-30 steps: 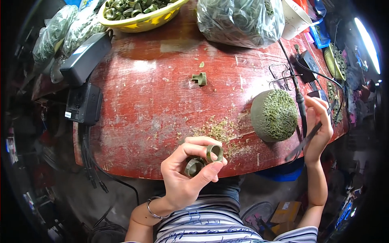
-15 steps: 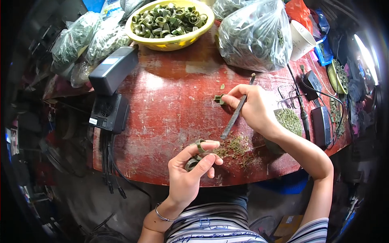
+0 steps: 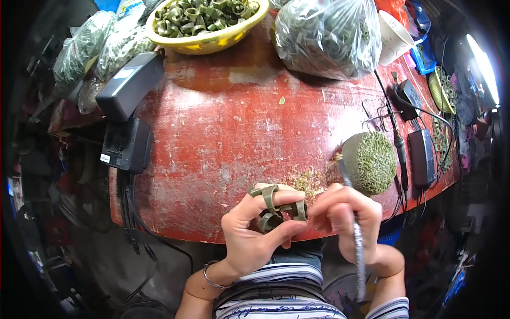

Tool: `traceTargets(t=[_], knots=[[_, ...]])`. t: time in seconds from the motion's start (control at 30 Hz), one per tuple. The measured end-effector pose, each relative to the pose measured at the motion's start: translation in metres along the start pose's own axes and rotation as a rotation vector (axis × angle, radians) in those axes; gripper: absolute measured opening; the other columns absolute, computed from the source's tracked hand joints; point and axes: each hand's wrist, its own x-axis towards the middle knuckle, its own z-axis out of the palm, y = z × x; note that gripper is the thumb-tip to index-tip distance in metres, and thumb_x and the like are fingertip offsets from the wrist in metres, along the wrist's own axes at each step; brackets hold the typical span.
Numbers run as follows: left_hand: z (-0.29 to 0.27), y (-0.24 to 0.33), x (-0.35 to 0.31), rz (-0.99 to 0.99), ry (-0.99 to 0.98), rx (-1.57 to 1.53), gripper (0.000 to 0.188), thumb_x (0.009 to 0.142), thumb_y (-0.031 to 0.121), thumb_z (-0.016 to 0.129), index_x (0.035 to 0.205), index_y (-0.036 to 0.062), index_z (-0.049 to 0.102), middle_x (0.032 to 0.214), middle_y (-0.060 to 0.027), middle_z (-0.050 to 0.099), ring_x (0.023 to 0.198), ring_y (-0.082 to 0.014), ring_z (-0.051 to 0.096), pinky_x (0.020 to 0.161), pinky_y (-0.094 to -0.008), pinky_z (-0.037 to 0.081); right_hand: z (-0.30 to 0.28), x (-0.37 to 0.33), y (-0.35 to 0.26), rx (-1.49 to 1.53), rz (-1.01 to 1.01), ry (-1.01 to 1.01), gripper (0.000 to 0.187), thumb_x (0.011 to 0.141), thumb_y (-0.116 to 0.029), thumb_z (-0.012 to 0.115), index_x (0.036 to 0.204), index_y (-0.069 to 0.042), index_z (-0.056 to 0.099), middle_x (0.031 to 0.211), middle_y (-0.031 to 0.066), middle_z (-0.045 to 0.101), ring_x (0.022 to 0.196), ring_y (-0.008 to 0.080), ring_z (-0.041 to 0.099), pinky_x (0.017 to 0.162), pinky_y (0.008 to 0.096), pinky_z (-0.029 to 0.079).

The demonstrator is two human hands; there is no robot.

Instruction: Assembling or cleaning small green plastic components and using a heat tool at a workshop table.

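Note:
Several olive-green rings [image 3: 270, 199] are in my left hand [image 3: 249, 228]; one circles a finger and others sit between the fingers and thumb. My right hand [image 3: 350, 218] is closed around a slim grey metal rod [image 3: 358, 250], its narrow end pointing away from me and its ribbed part hanging toward my lap. Right beside my right fingertips, a short green ring piece [image 3: 299, 210] stands at the tips of my left fingers and thumb. Whether the right fingertips touch it is hard to make out.
Green shavings [image 3: 305, 181] lie beyond my hands on the red table [image 3: 212, 143]. A round block with a crumbly green top [image 3: 376, 162] stands to the right. Farther back are a yellow basin [image 3: 207, 42] of rings and a stuffed clear bag [image 3: 326, 40]. Black adapters [image 3: 127, 143] flank the left edge.
My right hand has come back toward me from the middle of the table, where it pinched a green piece. Such a piece is now at my left fingertips. The rod has swung round.

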Motion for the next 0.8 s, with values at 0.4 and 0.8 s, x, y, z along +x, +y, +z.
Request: traceTargets(t=[0.4, 0.8], knots=[[0.008, 0.000, -0.002, -0.093, -0.060, -0.082, 0.036, 0.072, 0.011, 0.069, 0.103, -0.0027, 0.056, 0.099, -0.0220, 0.055, 0.060, -0.0146, 0.057, 0.042, -0.0191, 0.042, -0.015, -0.044, 0.006, 0.077, -0.045, 0.095, 0.023, 0.078, -0.004, 0.064, 0.100, 0.000, 0.060, 0.076, 0.0128, 0.066, 0.070, 0.0203, 0.066, 0.061, 0.0273, 0.053], [0.007, 0.003, -0.002, -0.101, -0.131, 0.126, 0.038, 0.073, 0.024, 0.068, 0.095, -0.0062, 0.061, 0.090, -0.0185, 0.057, 0.066, -0.0132, 0.054, 0.051, -0.0205, 0.043, -0.006, -0.035, 0.010, 0.119, -0.090, 0.166, 0.014, 0.076, 0.002, 0.062, 0.090, 0.000, 0.063, 0.079, 0.0132, 0.065, 0.068, 0.0210, 0.064, 0.062, 0.0273, 0.052]])
